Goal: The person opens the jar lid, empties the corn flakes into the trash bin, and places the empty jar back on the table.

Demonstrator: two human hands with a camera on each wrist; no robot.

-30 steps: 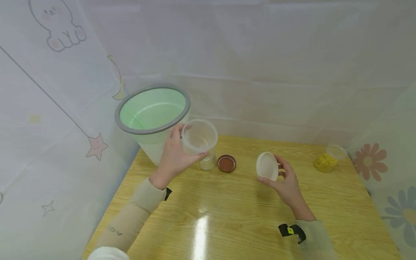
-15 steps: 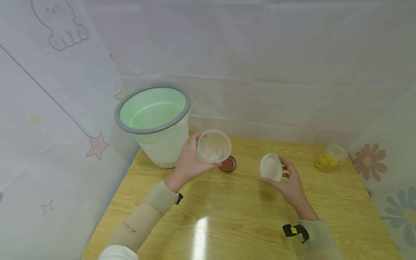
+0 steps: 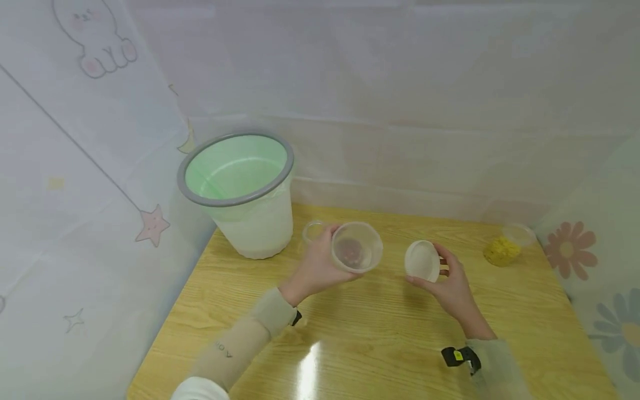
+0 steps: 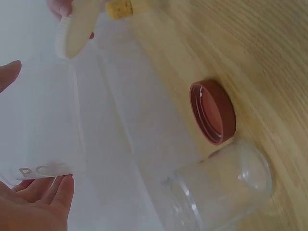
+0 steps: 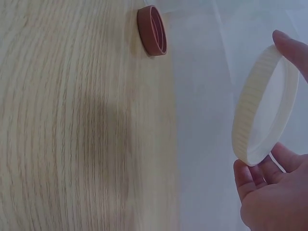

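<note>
My left hand (image 3: 316, 270) grips a clear plastic jar (image 3: 370, 253) round its side, above the table, with its open mouth facing up toward the head camera. To its right, my right hand (image 3: 455, 291) holds a white ribbed screw lid (image 3: 422, 261) by its edge, hollow side showing. The lid and jar are apart, both raised. In the left wrist view, a reddish-brown lid (image 4: 213, 112) stands on the table beside a clear glass jar (image 4: 221, 185). From the head camera, the brown lid shows only through the plastic jar, and my left hand partly covers the glass jar.
A pale green bin (image 3: 257, 228) with a grey rim stands at the table's back left. At the far right is a clear container of yellow pieces (image 3: 501, 251), with a clear round part by it. Printed sheets hang behind and beside the wooden table (image 3: 380, 344).
My left hand has carried the plastic jar right and toward me, closer to the white lid. My right hand has shifted slightly right and nearer, turning the lid's hollow side more toward the head camera.
</note>
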